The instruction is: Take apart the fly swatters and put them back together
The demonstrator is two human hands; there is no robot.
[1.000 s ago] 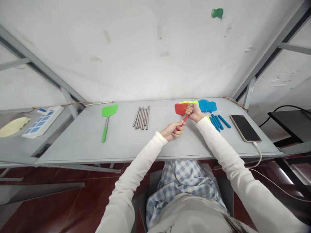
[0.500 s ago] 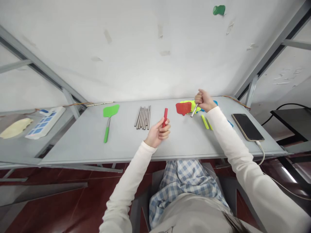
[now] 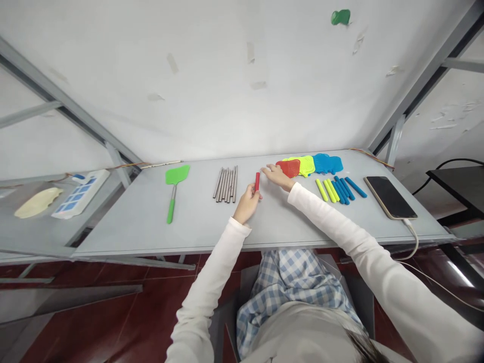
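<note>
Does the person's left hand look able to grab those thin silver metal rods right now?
Probably not straight away: the left hand grips a short red cylinder. Otherwise the way looks free: the rods lie just left of that hand, nothing standing between.

The left forearm (image 3: 212, 287) rises from 7 o'clock and points toward 1 o'clock. At its end, the left hand (image 3: 247, 202) has its grip curled closed. The right forearm (image 3: 351, 242) reaches in from 4 o'clock, slanting toward 10. The right hand (image 3: 279, 178), palm down and unclenched, extends its fingers (image 3: 269, 169) toward 10 o'clock, near the left hand at its 2 o'clock.
</note>
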